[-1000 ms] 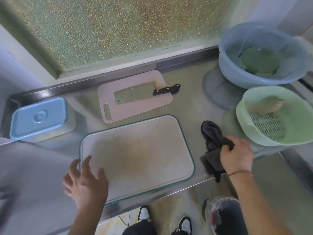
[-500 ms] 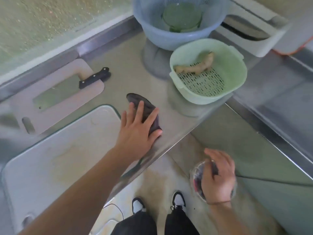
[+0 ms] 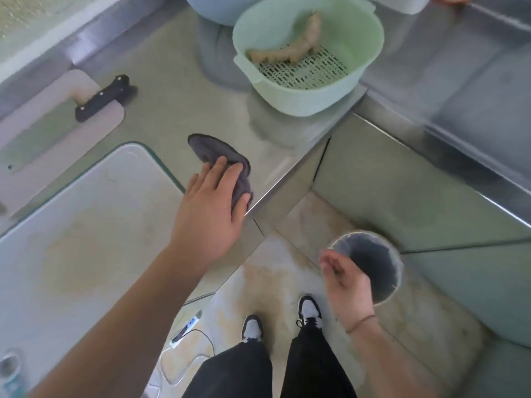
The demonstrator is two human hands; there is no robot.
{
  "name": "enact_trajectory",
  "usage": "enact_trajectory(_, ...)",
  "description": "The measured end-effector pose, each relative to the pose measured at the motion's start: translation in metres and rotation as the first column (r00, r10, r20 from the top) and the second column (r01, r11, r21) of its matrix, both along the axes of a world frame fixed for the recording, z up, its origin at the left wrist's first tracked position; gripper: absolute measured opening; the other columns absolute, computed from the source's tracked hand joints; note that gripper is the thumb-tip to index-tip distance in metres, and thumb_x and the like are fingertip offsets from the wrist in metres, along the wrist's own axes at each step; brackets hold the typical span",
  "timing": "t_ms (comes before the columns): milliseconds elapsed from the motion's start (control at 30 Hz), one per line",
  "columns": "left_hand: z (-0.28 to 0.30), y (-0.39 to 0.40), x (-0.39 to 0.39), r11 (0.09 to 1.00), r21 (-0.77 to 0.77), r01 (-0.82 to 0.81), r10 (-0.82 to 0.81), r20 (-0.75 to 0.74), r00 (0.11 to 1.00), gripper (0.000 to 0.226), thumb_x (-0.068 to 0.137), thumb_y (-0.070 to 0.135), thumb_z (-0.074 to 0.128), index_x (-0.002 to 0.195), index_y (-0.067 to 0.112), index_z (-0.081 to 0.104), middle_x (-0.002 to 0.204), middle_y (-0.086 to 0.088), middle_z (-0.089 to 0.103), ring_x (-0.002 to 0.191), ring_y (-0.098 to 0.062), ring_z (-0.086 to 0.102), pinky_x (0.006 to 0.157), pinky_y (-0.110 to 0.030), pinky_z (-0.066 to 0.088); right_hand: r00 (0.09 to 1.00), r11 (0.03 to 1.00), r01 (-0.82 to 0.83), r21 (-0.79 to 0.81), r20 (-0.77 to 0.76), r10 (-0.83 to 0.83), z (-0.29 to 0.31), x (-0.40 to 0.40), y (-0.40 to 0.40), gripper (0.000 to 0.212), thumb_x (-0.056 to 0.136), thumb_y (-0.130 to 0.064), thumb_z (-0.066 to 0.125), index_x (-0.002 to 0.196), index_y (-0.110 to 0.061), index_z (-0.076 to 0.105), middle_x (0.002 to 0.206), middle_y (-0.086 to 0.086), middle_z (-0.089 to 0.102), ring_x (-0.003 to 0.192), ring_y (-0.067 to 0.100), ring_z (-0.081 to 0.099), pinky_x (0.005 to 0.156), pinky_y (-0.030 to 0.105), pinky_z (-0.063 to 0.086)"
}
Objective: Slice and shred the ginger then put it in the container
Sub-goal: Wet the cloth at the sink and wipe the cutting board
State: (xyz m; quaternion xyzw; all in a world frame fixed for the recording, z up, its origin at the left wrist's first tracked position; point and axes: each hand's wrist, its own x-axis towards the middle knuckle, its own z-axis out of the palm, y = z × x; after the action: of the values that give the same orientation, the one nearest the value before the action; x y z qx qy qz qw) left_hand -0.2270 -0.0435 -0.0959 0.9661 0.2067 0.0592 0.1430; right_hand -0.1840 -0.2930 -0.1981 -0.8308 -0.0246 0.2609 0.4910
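Note:
A piece of ginger (image 3: pixel 290 47) lies in the green colander (image 3: pixel 365 56) at the top of the steel counter. A cleaver (image 3: pixel 102 99) with a black handle rests on the small pink board (image 3: pixel 43 110) at the left. The big white cutting board (image 3: pixel 86 239) lies in front of me. My left hand (image 3: pixel 212 214) presses flat on a dark grey cloth (image 3: pixel 218 153) at the counter's front edge. My right hand (image 3: pixel 344 280) hangs below the counter, palm up with loosely cupped fingers, beside the rim of a round bin (image 3: pixel 376 262). It holds nothing that I can see.
A blue colander's edge (image 3: pixel 212 7) shows at the top, behind the green one. A steel sink basin (image 3: pixel 474 96) lies to the right. On the floor are my shoes, a white cable and a power strip (image 3: pixel 186 328).
My left hand took over the cloth from my right and slid slightly toward the counter edge. My right hand dropped to the bin and turned palm up. The view swung right and down.

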Motion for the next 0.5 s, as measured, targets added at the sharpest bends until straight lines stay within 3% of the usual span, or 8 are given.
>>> enact_trajectory(100,-0.002,-0.004,-0.008,1.0,-0.029,-0.003,0.006,0.105,0.995,0.041,0.095,0.022,0.066,0.132,0.006,0.061,0.14,-0.016,0.059,0.122,-0.041,0.057,0.099,-0.054,0.049,0.999,1.0,0.026,0.012,-0.037,-0.025,0.005,-0.012,0.0,0.019,0.092,-0.014,0.06,0.096,-0.032,0.066,0.093,-0.006,0.071,0.09,0.008,0.066,0.081,0.014,0.046)
enact_trajectory(200,0.001,-0.002,-0.012,0.999,-0.035,-0.006,0.011,0.157,0.988,0.042,0.094,0.029,0.061,0.129,0.007,0.063,0.134,-0.012,0.063,0.118,-0.036,0.06,0.096,-0.046,0.05,0.996,0.999,0.032,-0.04,-0.083,-0.036,0.006,-0.02,-0.019,0.014,0.09,-0.015,0.062,0.096,-0.026,0.069,0.093,-0.005,0.071,0.091,0.009,0.065,0.081,0.014,0.046)
enact_trajectory(300,0.003,-0.006,-0.009,0.999,-0.042,-0.022,0.029,0.176,0.984,0.045,0.092,0.033,0.056,0.13,0.009,0.061,0.13,-0.011,0.064,0.112,-0.038,0.061,0.094,-0.047,0.05,0.976,0.989,0.04,-0.14,-0.208,-0.069,-0.013,-0.012,-0.055,0.012,0.09,-0.02,0.062,0.091,-0.029,0.07,0.088,-0.005,0.071,0.089,0.017,0.066,0.083,0.029,0.052)
enact_trajectory(400,-0.002,-0.017,-0.008,0.998,0.023,-0.06,0.053,0.25,0.967,0.042,0.094,0.027,0.057,0.131,0.007,0.06,0.127,-0.015,0.065,0.111,-0.039,0.058,0.094,-0.046,0.047,0.956,0.941,-0.02,-0.337,-0.282,-0.08,-0.05,0.0,-0.098,0.018,0.089,-0.021,0.056,0.076,-0.027,0.067,0.072,-0.009,0.062,0.079,0.02,0.06,0.066,0.023,0.043)
enact_trajectory(500,-0.009,-0.046,-0.006,0.995,0.084,-0.06,0.025,0.369,0.929,0.033,0.099,0.016,0.055,0.129,0.002,0.061,0.12,-0.019,0.067,0.108,-0.039,0.058,0.093,-0.044,0.045,0.95,0.919,-0.052,-0.392,-0.304,-0.076,-0.089,0.011,-0.134,0.011,0.09,-0.019,0.057,0.089,-0.028,0.063,0.085,-0.004,0.061,0.084,0.016,0.054,0.073,0.022,0.04)
